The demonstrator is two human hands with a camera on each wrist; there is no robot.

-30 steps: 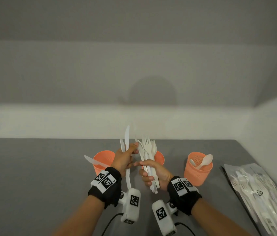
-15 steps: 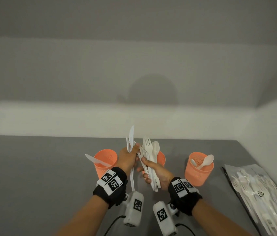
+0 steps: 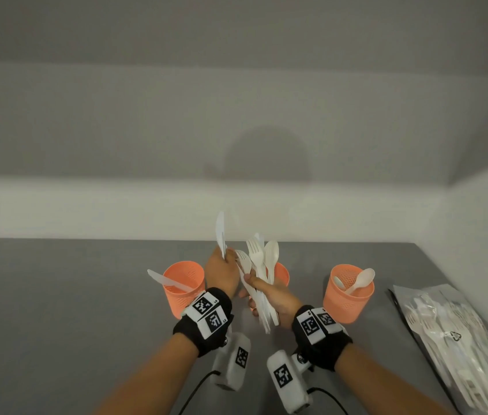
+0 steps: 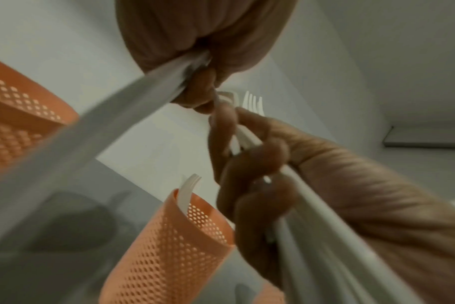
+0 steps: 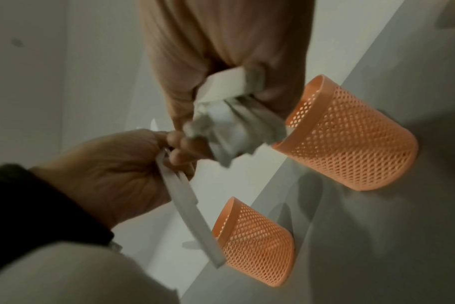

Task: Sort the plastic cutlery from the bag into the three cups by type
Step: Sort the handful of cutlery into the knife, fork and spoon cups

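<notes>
On the far left of the bench (image 3: 57,295), the left orange mesh cup (image 3: 184,287) already has one knife (image 3: 166,281) leaning in it. Just right of it, the left hand (image 3: 221,272) pinches white knives (image 3: 220,232), blades up, and it's swung out from the bundle since a second ago, towards that cup. So the knives look pulled free and ready to drop in! Next along, the right hand (image 3: 272,295) is curled round the remaining bundle of cutlery (image 3: 262,265), forks and a spoon fanned upward, in front of the middle cup (image 3: 281,274), which holds a fork in the left wrist view. Further right, the right cup (image 3: 347,298) carries two spoons (image 3: 359,281). Far right, the bag (image 3: 458,339) lies with plenty unsorted.
</notes>
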